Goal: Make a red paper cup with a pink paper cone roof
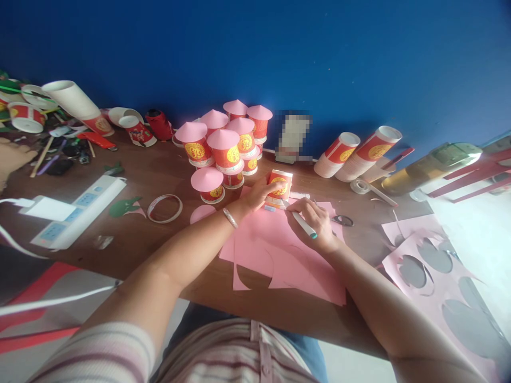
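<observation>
My left hand (257, 194) is wrapped round a red paper cup (282, 197) with a yellow emblem, its thumb across the front. The cup stands at the back edge of some pink paper sheets (293, 260). In my right hand (317, 219) is a white marker pen (304, 225) with a teal end; its tip points at the cup's lower white band, though I cannot tell if it touches. Left of the cup are several red cups topped with pink paper cones (224, 140), some stacked on others. Near my left wrist lies a pink paper disc (203, 214).
A tape roll (164, 208) and a power strip (80, 213) lie to the left. At the back stand a phone (294, 135) and stacked cups (367, 154). To the right are scissors (343, 220), a smaller tape roll (360, 186) and cut-out pink paper (435, 266).
</observation>
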`<move>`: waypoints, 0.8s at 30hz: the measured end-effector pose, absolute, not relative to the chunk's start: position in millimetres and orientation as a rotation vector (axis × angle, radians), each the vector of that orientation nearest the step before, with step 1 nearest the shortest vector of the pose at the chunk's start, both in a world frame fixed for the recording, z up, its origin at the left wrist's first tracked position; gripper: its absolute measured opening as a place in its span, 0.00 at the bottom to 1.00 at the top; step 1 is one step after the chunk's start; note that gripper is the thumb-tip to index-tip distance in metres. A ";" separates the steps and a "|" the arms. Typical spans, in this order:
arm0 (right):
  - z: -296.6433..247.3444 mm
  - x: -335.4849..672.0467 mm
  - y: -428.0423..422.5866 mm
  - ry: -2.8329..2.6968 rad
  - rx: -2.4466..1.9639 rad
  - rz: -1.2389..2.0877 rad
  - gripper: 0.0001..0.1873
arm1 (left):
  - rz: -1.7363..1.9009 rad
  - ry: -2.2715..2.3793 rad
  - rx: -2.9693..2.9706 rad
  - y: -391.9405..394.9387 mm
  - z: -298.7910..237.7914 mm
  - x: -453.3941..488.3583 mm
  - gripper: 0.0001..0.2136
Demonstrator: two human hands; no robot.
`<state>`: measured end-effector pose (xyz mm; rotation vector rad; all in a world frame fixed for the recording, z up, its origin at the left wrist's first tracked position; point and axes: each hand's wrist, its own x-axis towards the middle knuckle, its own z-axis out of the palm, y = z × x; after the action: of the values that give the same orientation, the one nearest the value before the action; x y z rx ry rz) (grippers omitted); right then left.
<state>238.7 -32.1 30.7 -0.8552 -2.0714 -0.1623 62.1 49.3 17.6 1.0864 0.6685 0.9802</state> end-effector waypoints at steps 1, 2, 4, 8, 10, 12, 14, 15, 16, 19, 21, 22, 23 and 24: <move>30.7 238.8 -32.1 -2.075 -0.858 -0.160 0.10 | 0.982 0.671 1.094 49.4 17.0 62.0 0.15; 30.8 238.8 -32.2 -2.079 -0.860 -0.156 0.09 | 0.982 0.674 1.099 49.7 16.2 61.9 0.15; 31.1 238.8 -32.3 -2.086 -0.862 -0.154 0.09 | 0.982 0.678 1.097 50.9 14.4 61.9 0.16; 32.6 237.9 -33.1 -2.098 -0.865 -0.174 0.09 | 0.965 0.668 1.071 53.5 12.0 62.9 0.17; 33.4 237.1 -33.8 -2.101 -0.859 -0.172 0.10 | 0.974 0.661 1.066 54.0 12.3 63.4 0.16; 34.1 236.5 -34.6 -2.103 -0.856 -0.161 0.10 | 0.982 0.650 1.063 54.2 13.0 63.8 0.16; 35.1 236.0 -35.7 -2.116 -0.862 -0.136 0.10 | 0.979 0.641 1.059 54.6 13.1 63.9 0.17; 35.7 235.9 -36.3 -2.124 -0.865 -0.119 0.10 | 0.972 0.639 1.056 55.0 12.8 63.8 0.18; 36.4 235.7 -37.0 -2.129 -0.866 -0.101 0.10 | 0.965 0.638 1.055 55.5 12.1 63.7 0.18; 38.5 235.2 -39.0 -2.141 -0.880 -0.047 0.10 | 0.947 0.637 1.053 57.5 9.1 63.3 0.20; 39.1 234.6 -39.8 -2.143 -0.905 -0.021 0.09 | 0.943 0.640 1.057 58.5 7.2 63.1 0.20; 39.0 234.3 -39.9 -2.136 -0.920 -0.014 0.09 | 0.945 0.643 1.059 58.8 6.7 63.1 0.20; 38.8 233.9 -39.8 -2.123 -0.931 -0.012 0.09 | 0.947 0.646 1.061 58.8 6.6 63.1 0.20; 38.5 233.6 -39.7 -2.111 -0.934 -0.012 0.09 | 0.948 0.647 1.063 58.5 6.9 63.0 0.19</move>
<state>233.6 -39.7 38.5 -0.9341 -2.1107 -0.0121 63.0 58.5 6.9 1.0632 0.6471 0.9477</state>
